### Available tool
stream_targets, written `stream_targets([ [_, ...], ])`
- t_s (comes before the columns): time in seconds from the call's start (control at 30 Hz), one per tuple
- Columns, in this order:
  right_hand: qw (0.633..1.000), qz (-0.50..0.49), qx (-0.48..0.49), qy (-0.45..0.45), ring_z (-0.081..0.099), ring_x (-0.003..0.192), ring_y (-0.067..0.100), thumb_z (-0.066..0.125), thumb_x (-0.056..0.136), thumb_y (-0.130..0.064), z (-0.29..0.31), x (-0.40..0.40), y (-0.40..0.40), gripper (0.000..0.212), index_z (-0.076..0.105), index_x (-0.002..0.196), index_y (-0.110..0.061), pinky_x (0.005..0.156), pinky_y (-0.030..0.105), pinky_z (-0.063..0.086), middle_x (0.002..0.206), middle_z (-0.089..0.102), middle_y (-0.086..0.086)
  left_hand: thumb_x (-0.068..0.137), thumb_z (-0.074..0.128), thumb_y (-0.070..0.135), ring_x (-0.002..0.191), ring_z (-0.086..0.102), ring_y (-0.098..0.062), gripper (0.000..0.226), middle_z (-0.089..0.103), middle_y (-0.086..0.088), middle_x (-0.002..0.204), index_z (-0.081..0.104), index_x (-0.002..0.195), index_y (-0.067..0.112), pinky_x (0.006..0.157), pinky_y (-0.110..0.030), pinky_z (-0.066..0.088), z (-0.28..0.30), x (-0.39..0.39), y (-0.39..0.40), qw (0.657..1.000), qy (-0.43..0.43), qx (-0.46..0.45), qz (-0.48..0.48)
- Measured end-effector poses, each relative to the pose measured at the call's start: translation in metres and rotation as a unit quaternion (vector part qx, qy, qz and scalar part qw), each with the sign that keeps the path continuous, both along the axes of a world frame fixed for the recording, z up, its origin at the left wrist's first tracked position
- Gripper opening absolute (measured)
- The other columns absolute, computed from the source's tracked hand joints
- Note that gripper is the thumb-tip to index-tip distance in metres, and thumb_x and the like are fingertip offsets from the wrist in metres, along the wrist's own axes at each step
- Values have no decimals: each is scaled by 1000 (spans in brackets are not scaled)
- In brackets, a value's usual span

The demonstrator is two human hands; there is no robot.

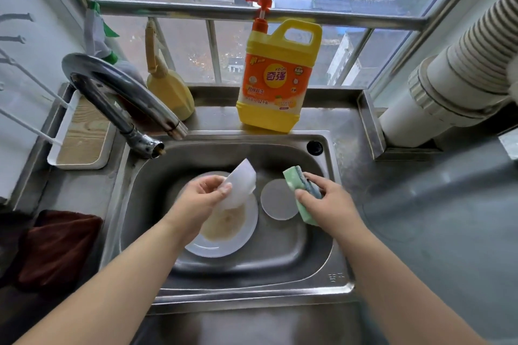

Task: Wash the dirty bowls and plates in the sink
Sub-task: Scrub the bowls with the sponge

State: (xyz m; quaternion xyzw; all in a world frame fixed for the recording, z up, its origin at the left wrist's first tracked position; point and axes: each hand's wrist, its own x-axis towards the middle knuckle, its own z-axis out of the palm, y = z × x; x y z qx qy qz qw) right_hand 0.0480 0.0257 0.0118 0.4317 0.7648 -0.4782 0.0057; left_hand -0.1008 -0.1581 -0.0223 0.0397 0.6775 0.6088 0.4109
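- Left hand [206,193] grips a small white plastic bowl [241,183], tilted over the steel sink [314,255].
- Right hand [326,200] clasps a green sponge [297,176] — apart from the bowl.
- Early, I judge: a round white plate [224,232] in the basin shows brown residue.

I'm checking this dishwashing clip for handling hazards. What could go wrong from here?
1. The left hand pinches the white bowl by its rim only, tilted above the dirty plate; it may slip and strike the plate.
2. The right hand grips the sponge apart from the bowl, and scrubbing one-handed could twist the bowl loose.
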Motion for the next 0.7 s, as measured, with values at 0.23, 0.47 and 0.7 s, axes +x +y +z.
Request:
stream_targets([
  [0.23,999,-35,-19,34,64,98,6,70,82,-31,-11,24,18,48,58,129,-33,89,30,53,113,67,-11,88,67,18,102,58,-14,34,63,-2,107,62,120,7,91,-23,42,-53,9,42,967,132,-172,-131],
  [0.47,985,-108,-67,118,65,100,1,72,82,-26,-21,36,33,43,61,123,-37,86,27,53,112,68,-13,90,62,16,83,57,-19,15,66,-9,85,71,92,3,71,-22,38,-99,27,93,912,261,-194,-249],
  [0.7,975,-111,-110,157,65,102,4,71,83,-17,-31,37,36,43,61,121,-34,87,26,51,111,70,-9,85,57,7,91,60,-25,11,69,-15,94,69,86,5,68,-26,35,-129,44,104,869,289,-235,-326],
])
